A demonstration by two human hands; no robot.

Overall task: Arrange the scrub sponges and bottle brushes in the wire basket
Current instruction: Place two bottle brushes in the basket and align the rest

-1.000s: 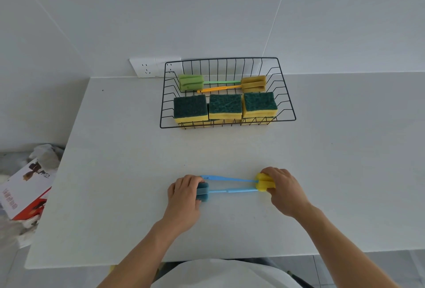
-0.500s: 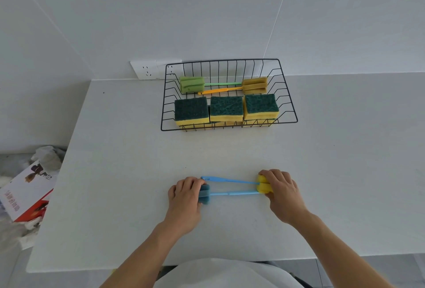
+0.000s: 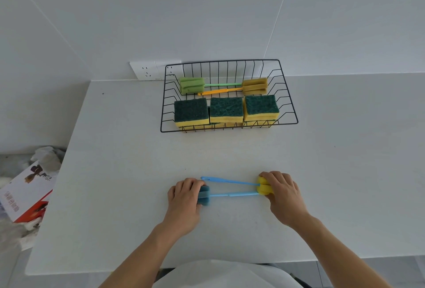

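Observation:
A black wire basket [image 3: 290, 103] stands at the back of the white table. Its front row holds three stacks of green-topped yellow scrub sponges [image 3: 226, 109]. Behind them lie a green bottle brush [image 3: 192, 85] and an orange-handled brush with a tan head [image 3: 254, 86]. Near the table's front, two blue-handled brushes lie side by side, head to tail. My left hand [image 3: 184, 198] grips the blue foam head [image 3: 204, 195] of one. My right hand [image 3: 284, 192] grips the yellow foam head [image 3: 262, 186] of the other.
A white wall socket [image 3: 148, 70] sits behind the basket's left corner. Left of the table, lower down, lie a red and white box [image 3: 27, 193] and crumpled white bags [image 3: 47, 156]. The table's front edge runs just below my forearms.
Both hands stay clamped on the two brush heads. The whole scene has slid slightly in the frame as my head moved.

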